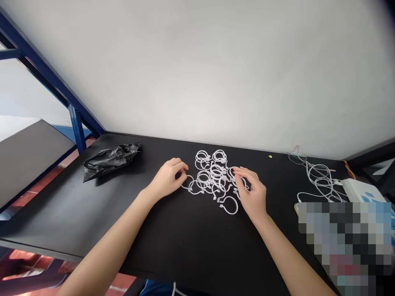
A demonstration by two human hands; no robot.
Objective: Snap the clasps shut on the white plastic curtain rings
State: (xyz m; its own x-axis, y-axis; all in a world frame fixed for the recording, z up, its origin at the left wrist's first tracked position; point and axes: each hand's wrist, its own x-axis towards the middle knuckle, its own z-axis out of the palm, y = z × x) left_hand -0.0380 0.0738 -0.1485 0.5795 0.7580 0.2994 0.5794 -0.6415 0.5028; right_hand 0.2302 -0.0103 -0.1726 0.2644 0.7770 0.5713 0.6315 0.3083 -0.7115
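Observation:
A heap of several white plastic rings (214,174) lies on the black table (185,238) near its middle. My left hand (168,179) rests at the heap's left edge, its fingers curled and pinching the leftmost ring (189,183). My right hand (251,193) sits at the heap's right side, fingers bent and closed on a ring (237,174) there. One loose ring (230,205) lies at the front of the heap, just left of my right hand.
A crumpled black plastic bag (111,161) lies at the table's back left. White cables (319,176) and a white device (362,191) sit at the right. A small yellow dot (270,156) is near the wall. A blue metal frame (74,119) stands left.

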